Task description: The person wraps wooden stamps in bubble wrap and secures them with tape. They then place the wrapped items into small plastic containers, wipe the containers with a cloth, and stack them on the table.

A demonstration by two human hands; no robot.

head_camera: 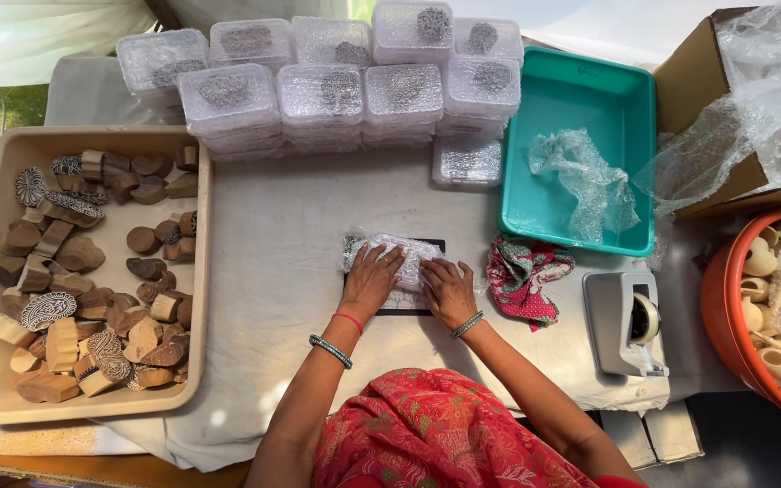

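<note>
Head view: both hands (409, 285) flat on bubble-wrapped packet (399, 253), black mat (436, 246) beneath.

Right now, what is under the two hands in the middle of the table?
Both hands, left and right, press on a bubble-wrap bundle lying on a dark mat. What the wrap holds is covered.

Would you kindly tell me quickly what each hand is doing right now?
Left hand: open, palm flat, pressing on the bubble-wrapped bundle.
Right hand: open, fingers flat on the same bundle; grasps nothing.
</note>
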